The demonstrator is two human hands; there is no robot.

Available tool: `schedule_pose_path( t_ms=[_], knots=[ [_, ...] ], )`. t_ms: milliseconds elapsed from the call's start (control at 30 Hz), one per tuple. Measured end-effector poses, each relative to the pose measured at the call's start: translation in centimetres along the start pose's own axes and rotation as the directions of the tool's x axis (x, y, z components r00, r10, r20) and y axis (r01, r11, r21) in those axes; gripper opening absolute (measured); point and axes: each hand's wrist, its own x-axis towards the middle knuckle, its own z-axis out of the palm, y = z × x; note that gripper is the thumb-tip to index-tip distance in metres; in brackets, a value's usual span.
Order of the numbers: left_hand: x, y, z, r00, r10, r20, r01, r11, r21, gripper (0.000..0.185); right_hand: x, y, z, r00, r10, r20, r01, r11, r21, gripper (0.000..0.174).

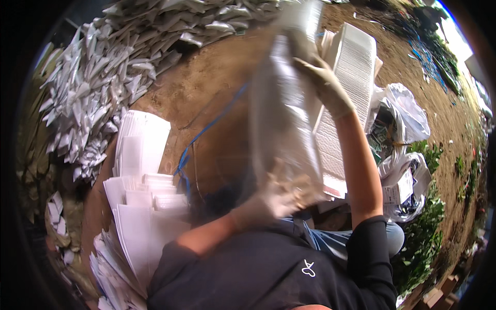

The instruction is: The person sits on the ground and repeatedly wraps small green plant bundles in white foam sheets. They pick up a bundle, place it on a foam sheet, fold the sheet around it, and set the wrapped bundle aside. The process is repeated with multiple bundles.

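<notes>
A long, shiny translucent plastic sheet or sleeve [286, 128] stretches between my two gloved hands, blurred by motion. My left hand [285, 195] grips its lower end, close to my waist. Farther from me, my right hand [325, 83] holds its upper part; some of that hand's fingers are hidden or blurred. Just right of the plastic leans a long stack of white, textured padded sheets [350, 73], partly behind my right forearm. Whether anything lies inside the plastic is not clear.
White flat sheets [141, 147] stand stacked at the left. A large heap of folded silvery-white packets [116, 66] spreads beyond. Blue strapping [211, 128] crosses the brown ground. At right are plastic bags [407, 112] with mixed contents, a white box [399, 188] and leafy plants [420, 236].
</notes>
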Motion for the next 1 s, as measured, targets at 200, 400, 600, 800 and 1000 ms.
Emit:
schedule_pose_path(
  t_ms=[200, 400, 600, 800, 1000],
  knots=[
    [-0.1, -6.3, -16.4, 0.784, 0.561, -0.267, -0.115, 0.553, 0.825, 0.045, -6.7, -1.5, -4.3, 0.969, -0.221, -0.105, 0.161, 0.899, -0.407, 0.041],
    [2.5, -26.8, -28.5, 0.921, 0.332, -0.205, 0.182, 0.102, 0.978, 0.036, -22.2, -0.7, -21.4, 0.671, -0.156, -0.725, -0.318, 0.823, -0.472, 0.028],
    [7.0, -22.3, -33.3, 0.751, 0.215, -0.625, 0.61, 0.139, 0.78, 0.026, -26.9, 10.4, -21.8, 0.839, 0.036, -0.544, -0.539, -0.085, -0.838, 0.062],
    [15.7, 2.6, -19.9, 0.577, 0.78, -0.242, -0.072, 0.344, 0.936, 0.017, -28.2, 7.2, -24.6, 0.778, -0.117, -0.617, -0.545, 0.363, -0.756, 0.02],
    [16.2, 4.5, -9.5, 0.657, 0.743, -0.131, -0.231, 0.363, 0.903, 0.019, -35.8, -0.2, -33.0, 0.644, -0.118, -0.756, -0.286, 0.879, -0.381, 0.034]
  ],
)
